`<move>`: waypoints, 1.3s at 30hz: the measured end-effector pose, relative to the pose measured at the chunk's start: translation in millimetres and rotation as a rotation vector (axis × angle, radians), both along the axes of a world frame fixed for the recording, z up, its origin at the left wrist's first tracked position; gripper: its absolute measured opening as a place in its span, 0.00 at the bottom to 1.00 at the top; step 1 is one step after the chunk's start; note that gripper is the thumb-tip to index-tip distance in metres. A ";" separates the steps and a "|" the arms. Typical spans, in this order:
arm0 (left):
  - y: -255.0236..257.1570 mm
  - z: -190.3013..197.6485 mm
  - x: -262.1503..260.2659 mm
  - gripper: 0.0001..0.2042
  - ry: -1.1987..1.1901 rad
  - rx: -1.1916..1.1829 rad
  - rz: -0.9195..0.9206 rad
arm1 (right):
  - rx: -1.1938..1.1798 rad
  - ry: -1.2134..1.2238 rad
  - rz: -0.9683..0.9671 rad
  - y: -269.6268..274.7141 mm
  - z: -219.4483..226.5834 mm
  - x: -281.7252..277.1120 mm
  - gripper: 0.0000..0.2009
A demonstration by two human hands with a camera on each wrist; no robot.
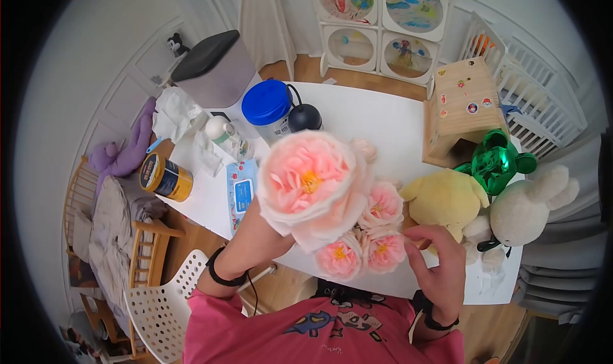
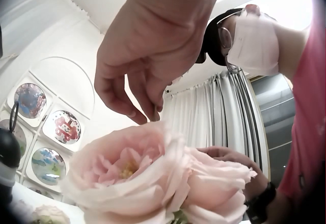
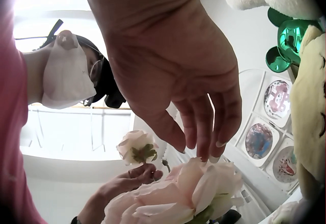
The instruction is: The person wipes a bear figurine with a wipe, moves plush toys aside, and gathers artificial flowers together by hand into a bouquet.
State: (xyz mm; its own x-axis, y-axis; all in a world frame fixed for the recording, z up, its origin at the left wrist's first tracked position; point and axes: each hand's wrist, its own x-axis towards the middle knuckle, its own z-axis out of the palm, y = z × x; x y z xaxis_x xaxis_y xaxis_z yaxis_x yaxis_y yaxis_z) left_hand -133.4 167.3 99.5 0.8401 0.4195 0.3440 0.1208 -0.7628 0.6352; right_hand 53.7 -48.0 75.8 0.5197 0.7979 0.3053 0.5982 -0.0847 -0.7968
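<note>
My left hand [image 3: 133, 177] pinches the stem of a pale pink rose [image 1: 310, 182], whose wide bloom covers most of that hand in the head view. Thumb and fingers of the left hand come together above a rose in the left wrist view. Smaller pink roses cluster beside it: an upper one [image 1: 382, 204], a lower left one [image 1: 340, 255] and a lower right one [image 1: 385, 249]. My right hand [image 1: 440, 262] is at the lower right rose, thumb and fingers apart. In the right wrist view its fingertips are right at the petals [image 3: 188, 183].
A white table [image 1: 383, 118] bears a blue-lidded tub [image 1: 266, 102], a yellow can [image 1: 166, 178], a wipes pack [image 1: 242, 195] and a bottle [image 1: 227, 137]. To the right are a wooden box [image 1: 466, 102], a yellow plush [image 1: 447, 201], a green shiny figure [image 1: 495, 163] and a white plush rabbit [image 1: 523, 211].
</note>
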 end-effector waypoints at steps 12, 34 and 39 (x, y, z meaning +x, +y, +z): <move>4.9 8.8 14.5 0.32 0.372 -0.225 -0.106 | -0.090 -0.169 0.191 12.8 0.4 -13.0 0.29; -26.7 32.9 31.5 0.30 0.233 0.161 -0.241 | -0.055 -0.048 0.257 21.3 -22.5 -20.6 0.38; -25.8 30.8 34.7 0.29 0.291 0.174 -0.239 | -0.068 0.001 0.268 20.6 -23.5 -17.0 0.36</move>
State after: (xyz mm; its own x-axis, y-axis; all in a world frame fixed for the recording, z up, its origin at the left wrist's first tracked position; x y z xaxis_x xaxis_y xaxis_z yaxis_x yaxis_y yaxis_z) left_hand -98.7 141.5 130.3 0.9795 0.1574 0.1261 0.0829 -0.8840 0.4601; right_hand 36.8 -27.4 52.3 0.2877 0.9256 0.2460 0.6055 0.0232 -0.7955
